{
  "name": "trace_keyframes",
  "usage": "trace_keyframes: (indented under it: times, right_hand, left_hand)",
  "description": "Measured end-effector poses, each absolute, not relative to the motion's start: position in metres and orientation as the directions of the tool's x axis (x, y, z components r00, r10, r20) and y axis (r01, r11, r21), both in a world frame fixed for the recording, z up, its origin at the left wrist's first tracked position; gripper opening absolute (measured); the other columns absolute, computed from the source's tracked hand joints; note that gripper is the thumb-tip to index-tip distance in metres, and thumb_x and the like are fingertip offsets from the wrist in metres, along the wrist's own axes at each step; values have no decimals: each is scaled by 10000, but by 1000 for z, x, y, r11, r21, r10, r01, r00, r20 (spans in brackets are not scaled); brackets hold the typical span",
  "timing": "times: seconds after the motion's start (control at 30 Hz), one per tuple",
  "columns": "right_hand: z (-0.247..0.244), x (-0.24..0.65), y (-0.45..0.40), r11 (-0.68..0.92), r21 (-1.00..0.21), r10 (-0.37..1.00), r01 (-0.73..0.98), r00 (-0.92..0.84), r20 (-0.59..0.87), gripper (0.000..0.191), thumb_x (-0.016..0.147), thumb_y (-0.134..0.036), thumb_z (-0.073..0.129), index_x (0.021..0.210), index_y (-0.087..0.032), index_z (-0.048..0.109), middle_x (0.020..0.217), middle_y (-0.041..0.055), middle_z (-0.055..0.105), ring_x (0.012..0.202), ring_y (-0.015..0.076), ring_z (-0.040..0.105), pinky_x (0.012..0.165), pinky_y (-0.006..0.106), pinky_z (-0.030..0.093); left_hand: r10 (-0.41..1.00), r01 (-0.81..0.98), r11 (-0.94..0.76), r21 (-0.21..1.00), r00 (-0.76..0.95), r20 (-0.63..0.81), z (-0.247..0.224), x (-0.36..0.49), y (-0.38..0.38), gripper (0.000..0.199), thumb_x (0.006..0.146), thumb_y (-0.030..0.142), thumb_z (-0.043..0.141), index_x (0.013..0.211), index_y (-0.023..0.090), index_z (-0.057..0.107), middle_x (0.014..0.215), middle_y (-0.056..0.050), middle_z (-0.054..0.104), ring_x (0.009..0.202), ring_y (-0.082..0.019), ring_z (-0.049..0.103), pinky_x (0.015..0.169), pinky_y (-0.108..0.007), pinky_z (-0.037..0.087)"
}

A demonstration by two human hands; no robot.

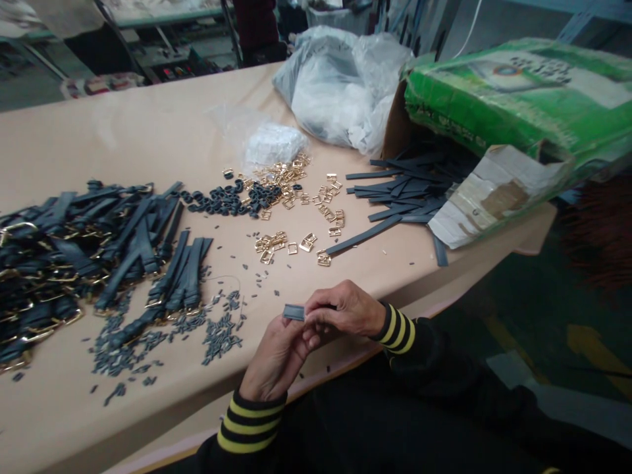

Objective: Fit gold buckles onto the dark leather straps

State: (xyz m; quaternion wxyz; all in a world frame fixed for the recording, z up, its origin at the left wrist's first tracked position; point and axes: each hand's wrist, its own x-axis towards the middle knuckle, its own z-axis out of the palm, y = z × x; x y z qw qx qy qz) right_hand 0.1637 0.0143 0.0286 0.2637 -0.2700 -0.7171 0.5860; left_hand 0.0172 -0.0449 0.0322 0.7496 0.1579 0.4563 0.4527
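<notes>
My left hand point(277, 352) is closed at the table's front edge, gripping a short dark blue-grey strap piece point(293, 311) that sticks up above the thumb. Close against it, my right hand point(350, 308) pinches with thumb and fingertips at the piece's right end. Most of the piece is hidden by the fingers, so its full length does not show. Just beyond the hands lie loose gold buckles point(270, 242), and one gold buckle point(324, 257) touches the end of a long dark strap point(365, 236).
Finished-looking buckled straps point(118, 230) are heaped at left, with small dark scraps point(222, 336) before them. Dark strap loops point(232, 199) lie mid-table. Loose straps point(399, 187) spill from a green box point(518, 92) at right. A plastic bag point(330, 85) stands behind.
</notes>
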Motion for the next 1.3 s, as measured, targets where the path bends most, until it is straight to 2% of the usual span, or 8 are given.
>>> trace_keyframes:
  times: [0.17,0.23,0.37,0.7,0.9,1.1,1.2,1.3]
  right_hand:
    - [25,158,11,-33,-999,727,30,-685,-45,116,826,-254,520,821,-143,552,620,-11,595,546,96,585,538,197,474]
    - [23,157,10,-7,-999,767,36,-641,-28,86,811,-230,538,812,-145,552,623,-14,589,558,94,579,560,200,471]
    - [24,159,10,68,-994,812,87,-584,4,80,780,-210,578,773,-131,594,624,-15,570,561,88,551,581,196,447]
    - [23,160,11,88,-985,820,150,-572,-14,128,795,-208,554,823,-117,639,696,6,603,632,92,527,624,201,409]
    - [29,159,11,114,-963,842,245,-538,-37,76,768,-188,577,748,-127,618,606,-26,543,564,72,471,561,185,362]
    - [26,155,8,128,-940,878,317,-477,-41,85,723,-183,612,702,-152,536,613,-42,519,566,72,462,554,192,353]
    - [21,154,7,17,-967,891,256,-443,-101,154,695,-205,635,742,-161,494,635,-42,502,568,75,477,543,194,375]
    - [17,156,9,-233,-971,817,58,-530,-228,242,670,-222,654,815,-155,473,673,-30,520,573,82,521,548,209,425]
  left_hand:
    - [900,-441,397,805,14,-436,29,21,-46,124,732,229,632,771,126,576,643,6,585,579,-81,544,562,-183,450]
    - [920,-361,337,870,-71,-386,29,20,-47,121,748,229,614,830,149,575,685,15,596,609,-87,554,592,-193,456]
    - [922,-332,353,874,-35,-386,30,18,-48,158,766,260,587,873,144,595,835,-25,632,741,-133,590,658,-236,472]
    - [911,-343,208,916,-272,-309,27,22,-45,176,729,304,627,785,141,589,741,2,631,665,-93,579,650,-209,468]
    - [915,-39,241,970,-324,-240,22,14,-46,259,706,374,630,786,129,602,695,-20,631,623,-124,572,636,-252,468]
    - [945,295,230,927,-296,-140,28,18,-46,199,726,355,612,751,158,596,663,6,615,623,-130,551,621,-243,427]
    - [949,331,212,919,-293,-113,28,17,-44,204,725,353,610,785,159,587,680,1,610,628,-135,551,619,-251,431]
    - [945,270,225,936,-295,-142,25,13,-43,230,717,363,616,802,156,566,677,2,597,629,-136,553,602,-247,434]
